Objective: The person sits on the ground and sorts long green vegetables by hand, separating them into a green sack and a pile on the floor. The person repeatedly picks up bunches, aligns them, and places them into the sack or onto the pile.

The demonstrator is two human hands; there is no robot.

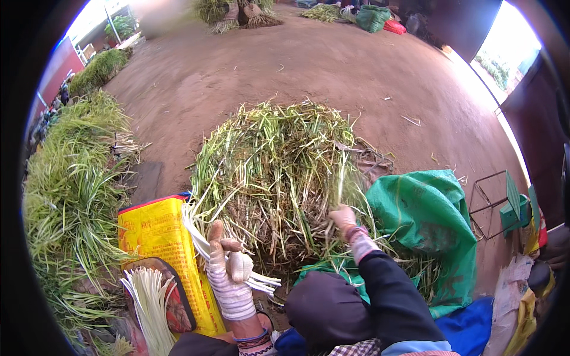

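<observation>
My left hand [229,271], in a striped, soiled knit glove, grips a bundle of pale leek-like stems [265,282]. The stems stick out on both sides of the fist. Farther right, my right hand [344,218] is closed around a green-and-white stalk [341,178] at the front right of a heap of leafy stalks [276,178]. Motion blurs that stalk. The heap mixes green leaves with brown, dry litter. Below my left hand, a sheaf of trimmed white stems [151,302] rests on a dark patterned pad [182,307] over a yellow printed sack [156,227].
A green woven sack [423,222] lies right of the heap, near a metal-framed stool [494,204]. Long-leaved bundles [75,178] line the left side. Across the earth floor [285,66] are more bundles [236,13] and a filled green sack [372,18]. Blue cloth [467,327] lies lower right.
</observation>
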